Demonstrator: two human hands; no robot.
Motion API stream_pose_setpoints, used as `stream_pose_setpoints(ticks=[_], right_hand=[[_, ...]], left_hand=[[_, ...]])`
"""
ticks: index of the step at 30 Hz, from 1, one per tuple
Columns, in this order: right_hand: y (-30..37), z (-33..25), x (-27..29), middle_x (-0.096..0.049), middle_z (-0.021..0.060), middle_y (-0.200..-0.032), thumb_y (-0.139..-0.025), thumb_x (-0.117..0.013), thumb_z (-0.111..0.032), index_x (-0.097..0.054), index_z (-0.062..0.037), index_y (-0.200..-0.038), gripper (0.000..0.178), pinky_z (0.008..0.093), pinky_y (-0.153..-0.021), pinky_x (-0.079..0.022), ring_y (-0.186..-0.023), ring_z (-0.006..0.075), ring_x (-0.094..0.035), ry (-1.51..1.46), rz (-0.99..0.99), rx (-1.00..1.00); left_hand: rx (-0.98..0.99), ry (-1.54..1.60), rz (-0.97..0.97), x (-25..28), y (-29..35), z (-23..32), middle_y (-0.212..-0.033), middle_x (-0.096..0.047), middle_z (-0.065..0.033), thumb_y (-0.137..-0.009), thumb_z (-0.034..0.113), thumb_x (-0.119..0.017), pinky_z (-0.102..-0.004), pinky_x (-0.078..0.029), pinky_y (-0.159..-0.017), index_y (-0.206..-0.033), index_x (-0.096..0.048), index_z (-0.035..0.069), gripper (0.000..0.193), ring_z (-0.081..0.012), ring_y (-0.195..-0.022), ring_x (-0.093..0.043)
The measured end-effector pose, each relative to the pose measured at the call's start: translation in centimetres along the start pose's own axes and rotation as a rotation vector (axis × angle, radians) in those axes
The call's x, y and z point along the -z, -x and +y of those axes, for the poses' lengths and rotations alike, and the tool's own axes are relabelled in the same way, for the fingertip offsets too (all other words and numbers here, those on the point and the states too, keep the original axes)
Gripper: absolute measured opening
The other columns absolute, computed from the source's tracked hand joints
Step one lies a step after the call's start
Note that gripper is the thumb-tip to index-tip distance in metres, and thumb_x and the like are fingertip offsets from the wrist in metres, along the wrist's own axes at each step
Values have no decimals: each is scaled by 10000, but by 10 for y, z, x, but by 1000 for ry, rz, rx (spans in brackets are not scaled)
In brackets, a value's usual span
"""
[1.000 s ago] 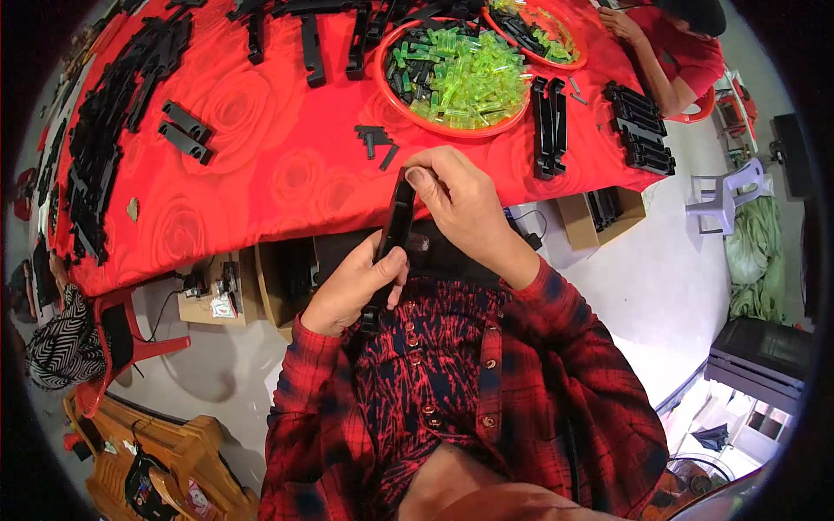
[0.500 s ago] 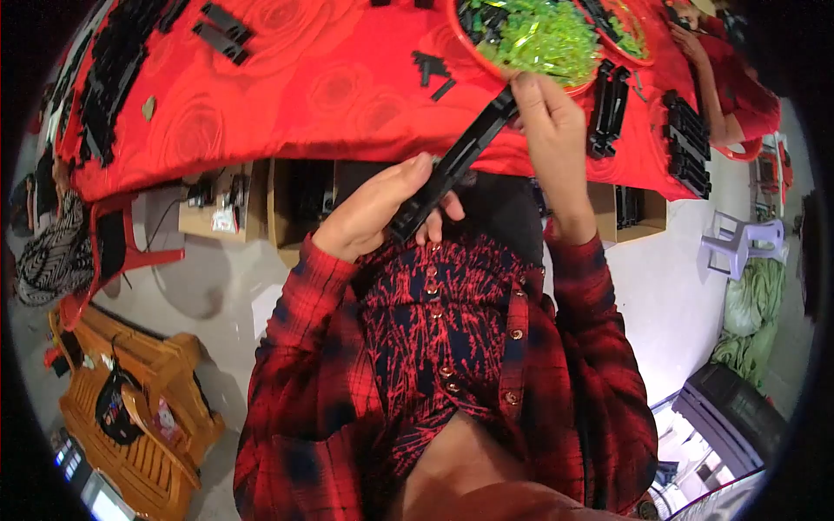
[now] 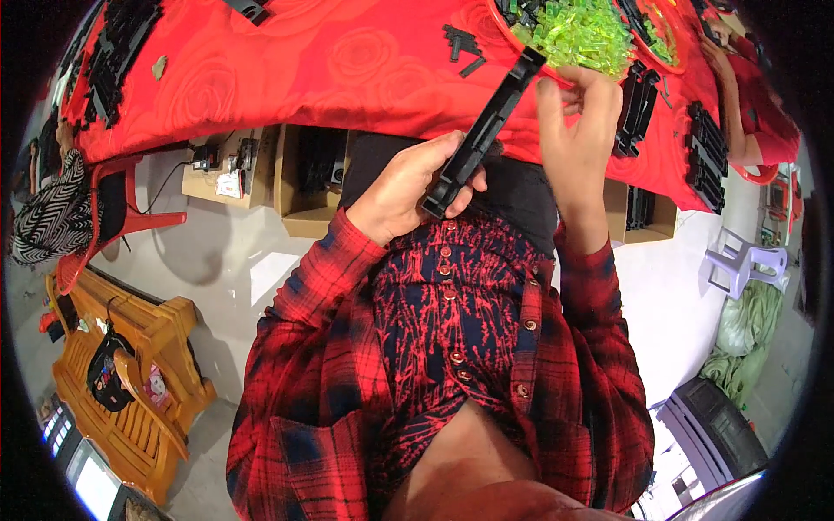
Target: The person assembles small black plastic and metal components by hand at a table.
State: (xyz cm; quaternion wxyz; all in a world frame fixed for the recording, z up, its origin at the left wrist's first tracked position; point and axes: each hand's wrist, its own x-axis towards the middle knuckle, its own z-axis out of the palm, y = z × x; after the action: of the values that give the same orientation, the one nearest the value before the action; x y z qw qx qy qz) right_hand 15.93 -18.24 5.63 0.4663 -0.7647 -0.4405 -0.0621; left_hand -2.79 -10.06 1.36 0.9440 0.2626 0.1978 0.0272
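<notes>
My left hand [image 3: 413, 184] is closed around the lower end of a long black plastic strip [image 3: 483, 130], which slants up and to the right. The strip has raised edges and a channel along its length. My right hand [image 3: 580, 122] is off the strip, beside its upper end. Its fingers are bent and its thumb stands apart, with nothing visible between them. Just beyond this hand is a red round bowl [image 3: 514, 42] with shiny yellow-green small pieces [image 3: 584, 39] and some black pieces in it.
Black strips lie in stacks on the red cloth-covered table [image 3: 365, 82], at left [image 3: 117, 61] and right [image 3: 708, 156]. Small black pieces [image 3: 462, 43] lie near the bowl. Another person's arm [image 3: 734, 104] is at far right. Cardboard boxes [image 3: 300, 224] stand below the table.
My right hand has let go of the strip's upper end and moved slightly right. My left hand still holds the strip, now tilted more steeply. The whole view has shifted somewhat.
</notes>
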Motion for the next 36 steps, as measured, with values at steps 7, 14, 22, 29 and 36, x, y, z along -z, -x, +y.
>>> stream_pose_setpoints(ticks=[7, 14, 22, 29, 36], right_hand=[[25, -29, 1, -516, 164, -1110, -744, -772, -193, -583, -48, -1193, 508, 442, -899, -347, -1087, 326, -480, 193, -454, 149], [34, -25, -14, -489, 171, -1106, -695, -772, -206, -528, -15, -1224, 613, 441, -908, -329, -1104, 340, -467, 150, -532, 30], [43, -21, -18, -481, 152, -1070, -667, -756, -139, -517, -19, -1192, 589, 429, -880, -326, -1077, 322, -462, 38, -479, 34], [45, -22, -23, -494, 143, -1064, -668, -747, -151, -516, -29, -1202, 594, 427, -866, -323, -1057, 319, -467, 41, -534, 103], [50, -20, -30, -544, 88, -1028, -671, -766, -115, -543, -35, -1160, 544, 407, -878, -326, -1014, 256, -499, 14, -445, 98]], left_hand=[[-222, -223, 186, -1, -4, -10, -850, -590, -21, -1061, 379, -400, -218, -436, -563, -1187, -548, 72, 363, -92, -633, -530], [-496, -544, 309, -5, -5, -23, -812, -410, 55, -1074, 382, -375, -211, -357, -608, -1184, -498, 62, 359, -43, -686, -380], [-391, -609, 287, -10, 7, -15, -798, -421, 48, -1074, 394, -358, -202, -355, -553, -1195, -484, 67, 371, -39, -639, -400], [-384, -641, 410, -5, 10, -24, -806, -469, 22, -1060, 345, -400, -231, -380, -531, -1173, -498, 55, 326, -54, -619, -439], [-432, -668, 392, -10, 15, -17, -872, -501, -57, -1062, 309, -412, -330, -443, -752, -1108, -472, 13, 306, -138, -823, -486]])
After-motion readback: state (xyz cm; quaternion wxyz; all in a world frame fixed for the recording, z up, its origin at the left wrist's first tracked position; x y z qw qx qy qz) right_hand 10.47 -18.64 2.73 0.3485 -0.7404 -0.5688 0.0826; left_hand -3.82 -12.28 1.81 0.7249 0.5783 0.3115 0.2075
